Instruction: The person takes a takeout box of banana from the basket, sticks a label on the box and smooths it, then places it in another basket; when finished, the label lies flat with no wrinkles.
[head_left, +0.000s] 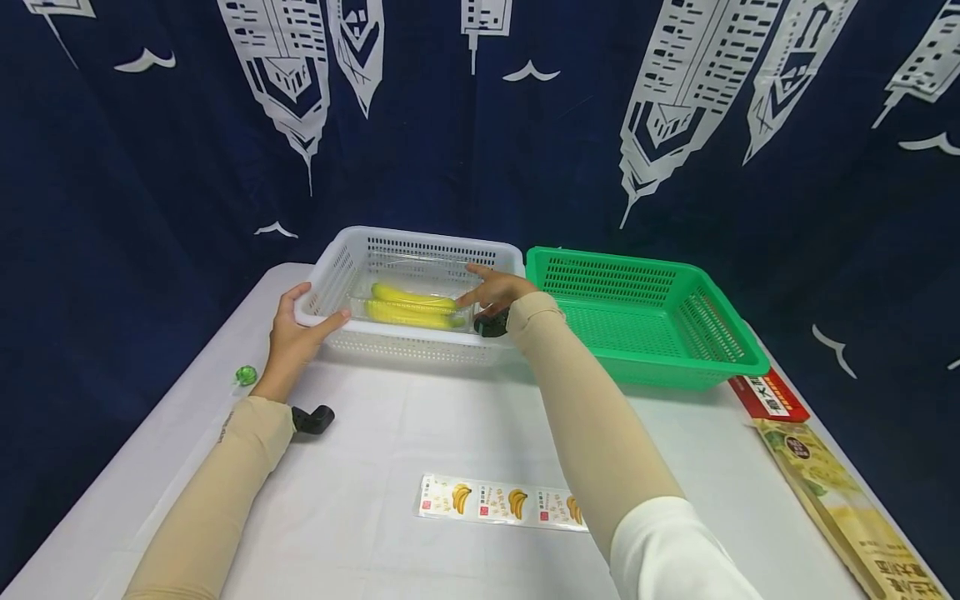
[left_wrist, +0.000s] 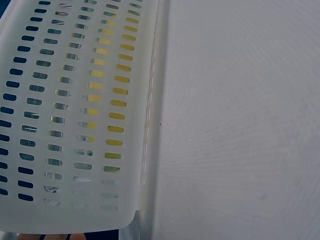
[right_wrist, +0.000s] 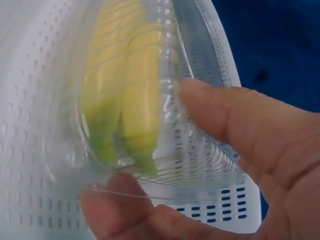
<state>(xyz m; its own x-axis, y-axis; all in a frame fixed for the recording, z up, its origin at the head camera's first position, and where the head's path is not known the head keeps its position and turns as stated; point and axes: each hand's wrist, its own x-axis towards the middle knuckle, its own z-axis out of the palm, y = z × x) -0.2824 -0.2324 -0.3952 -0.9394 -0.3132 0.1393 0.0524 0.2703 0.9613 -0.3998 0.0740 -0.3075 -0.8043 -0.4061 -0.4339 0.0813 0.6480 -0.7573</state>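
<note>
A white slotted basket (head_left: 420,340) stands at the far middle of the table. My left hand (head_left: 291,343) grips its left end, thumb on the front rim; in the left wrist view only fingertips (left_wrist: 75,237) show below the basket wall (left_wrist: 65,220). Inside lies a clear plastic box (right_wrist: 205,155) with yellow bananas (head_left: 408,315) in it, their ends greenish. Reaching into the basket's right side, my right hand (head_left: 504,292) holds the near end of this box, thumb on one side and fingers on the other, as the right wrist view shows.
An open green basket (head_left: 645,367) adjoins the white one on the right. A strip of banana stickers (head_left: 487,502) lies at the front. A red packet (head_left: 768,395) and a yellow pack (head_left: 847,500) line the right edge; a small green object (head_left: 246,376) sits left.
</note>
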